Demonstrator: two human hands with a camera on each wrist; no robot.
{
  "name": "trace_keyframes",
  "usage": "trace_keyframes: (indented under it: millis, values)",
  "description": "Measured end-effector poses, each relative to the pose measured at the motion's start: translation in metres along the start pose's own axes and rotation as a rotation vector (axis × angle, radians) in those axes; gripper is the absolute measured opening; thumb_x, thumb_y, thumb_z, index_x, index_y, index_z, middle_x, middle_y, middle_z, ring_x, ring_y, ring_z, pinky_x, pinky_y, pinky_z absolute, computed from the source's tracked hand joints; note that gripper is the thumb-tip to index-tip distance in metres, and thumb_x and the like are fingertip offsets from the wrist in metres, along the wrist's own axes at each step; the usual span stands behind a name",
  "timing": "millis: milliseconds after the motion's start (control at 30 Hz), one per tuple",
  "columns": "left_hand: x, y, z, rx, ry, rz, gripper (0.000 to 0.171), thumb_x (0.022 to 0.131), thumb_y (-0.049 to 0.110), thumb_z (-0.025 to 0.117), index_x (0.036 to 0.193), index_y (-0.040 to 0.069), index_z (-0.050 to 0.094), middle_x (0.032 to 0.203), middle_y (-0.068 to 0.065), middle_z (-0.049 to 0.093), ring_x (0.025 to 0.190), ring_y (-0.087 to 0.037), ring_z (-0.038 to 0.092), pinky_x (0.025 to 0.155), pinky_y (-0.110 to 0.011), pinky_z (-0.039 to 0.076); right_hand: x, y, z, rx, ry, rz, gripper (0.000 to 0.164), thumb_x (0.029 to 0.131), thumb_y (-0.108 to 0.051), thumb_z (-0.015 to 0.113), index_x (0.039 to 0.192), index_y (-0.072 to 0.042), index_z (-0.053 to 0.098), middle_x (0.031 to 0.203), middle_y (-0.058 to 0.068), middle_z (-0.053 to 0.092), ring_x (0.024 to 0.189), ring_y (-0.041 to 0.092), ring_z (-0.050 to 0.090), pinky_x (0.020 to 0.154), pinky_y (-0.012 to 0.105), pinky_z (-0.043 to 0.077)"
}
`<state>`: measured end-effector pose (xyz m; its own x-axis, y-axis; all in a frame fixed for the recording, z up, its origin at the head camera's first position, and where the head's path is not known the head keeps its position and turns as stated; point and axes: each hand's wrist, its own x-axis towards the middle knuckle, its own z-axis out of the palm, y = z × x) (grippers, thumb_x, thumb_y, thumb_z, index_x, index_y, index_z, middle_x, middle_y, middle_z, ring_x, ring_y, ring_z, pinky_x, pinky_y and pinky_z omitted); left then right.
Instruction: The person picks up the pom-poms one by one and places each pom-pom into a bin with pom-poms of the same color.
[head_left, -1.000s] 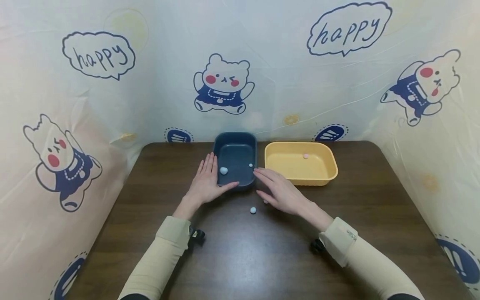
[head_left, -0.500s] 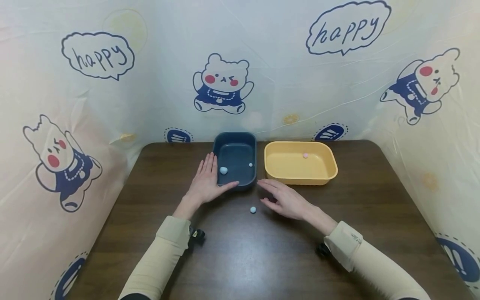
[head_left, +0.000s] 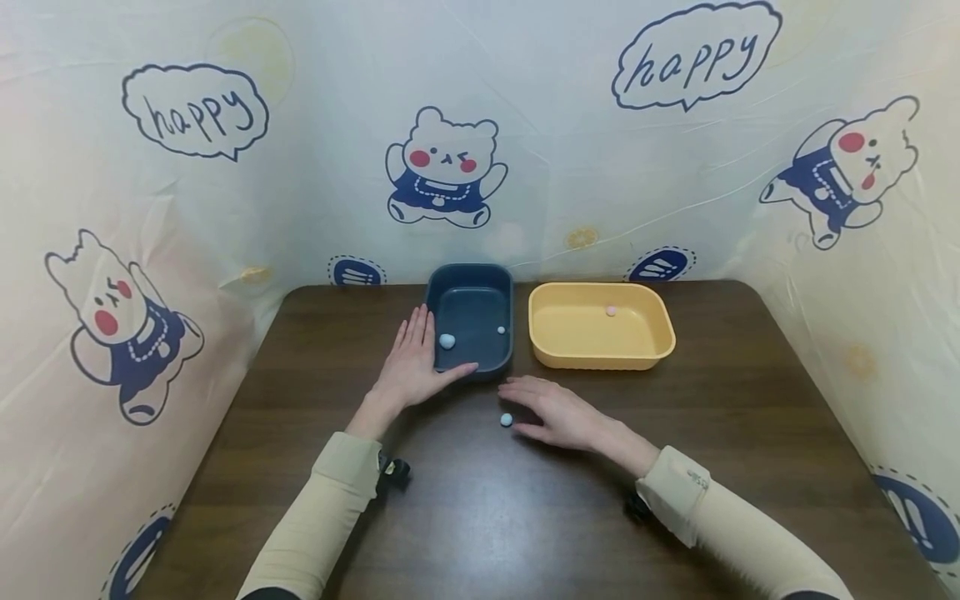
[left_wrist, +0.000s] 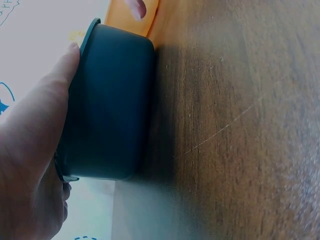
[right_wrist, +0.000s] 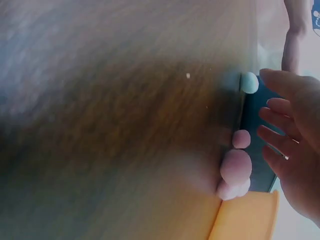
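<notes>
My left hand (head_left: 408,367) rests against the dark blue container (head_left: 474,308), its straight fingers along the left side and its thumb across the front rim. My right hand (head_left: 561,413) hovers over the table in front of the containers, fingers loosely extended and holding nothing. Close to its thumb and fingertips lies a small light blue ball (head_left: 506,420). In the right wrist view, pink balls, one small (right_wrist: 241,139) and one larger (right_wrist: 236,166), sit beside that blue ball; the right hand hides them in the head view.
A yellow container (head_left: 577,337) stands to the right of the blue one, with a small pink ball (head_left: 611,311) inside. Two pale blue balls, one larger (head_left: 447,341) and one small (head_left: 501,330), lie in the blue container. A printed curtain (head_left: 540,200) hangs behind the table.
My right hand has come away from the blue container's right side, toward me and then left, to the light blue ball. My left hand stays where it was.
</notes>
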<state>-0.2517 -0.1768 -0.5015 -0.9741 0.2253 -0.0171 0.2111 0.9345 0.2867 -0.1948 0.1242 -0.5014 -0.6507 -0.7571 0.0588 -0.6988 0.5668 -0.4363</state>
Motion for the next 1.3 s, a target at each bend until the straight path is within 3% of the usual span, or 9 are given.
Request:
trace_keyframes:
  millis: [400, 700, 1000, 1300]
  values:
    - [0.0, -0.002, 0.003, -0.007, 0.009, 0.001, 0.135, 0.09, 0.096, 0.05, 0.175, -0.001, 0.009, 0.186, -0.019, 0.001, 0.175, -0.035, 0.004, 0.143, -0.054, 0.01, 0.009, -0.002, 0.011, -0.053, 0.021, -0.066, 0.038, 0.102, -0.019, 0.08, 0.137, -0.005, 0.075, 0.145, 0.012, 0.075, 0.147, 0.032, 0.063, 0.126, 0.052, 0.049]
    - [-0.001, -0.001, 0.001, -0.009, 0.003, 0.003, 0.135, 0.09, 0.095, 0.051, 0.175, -0.001, 0.008, 0.186, -0.019, 0.001, 0.175, -0.035, 0.004, 0.142, -0.056, 0.012, 0.009, 0.002, 0.015, -0.053, 0.021, -0.046, 0.034, 0.102, -0.02, 0.081, 0.133, -0.006, 0.077, 0.142, 0.011, 0.076, 0.142, 0.03, 0.067, 0.124, 0.05, 0.052]
    - [0.001, -0.002, -0.001, -0.014, 0.01, 0.007, 0.138, 0.088, 0.097, 0.05, 0.175, -0.002, 0.008, 0.186, -0.02, 0.001, 0.175, -0.037, 0.004, 0.142, -0.056, 0.009, 0.012, 0.003, 0.018, -0.079, 0.077, -0.077, 0.02, 0.103, -0.021, 0.079, 0.119, -0.009, 0.079, 0.122, 0.006, 0.078, 0.119, 0.023, 0.07, 0.11, 0.044, 0.059]
    - [0.001, -0.003, 0.002, -0.015, 0.005, 0.005, 0.137, 0.088, 0.097, 0.049, 0.175, -0.001, 0.009, 0.186, -0.02, 0.002, 0.175, -0.036, 0.004, 0.142, -0.056, 0.012, 0.009, -0.001, 0.016, -0.071, 0.143, -0.056, 0.019, 0.101, -0.024, 0.082, 0.115, -0.012, 0.078, 0.117, 0.003, 0.075, 0.111, 0.021, 0.066, 0.1, 0.043, 0.059]
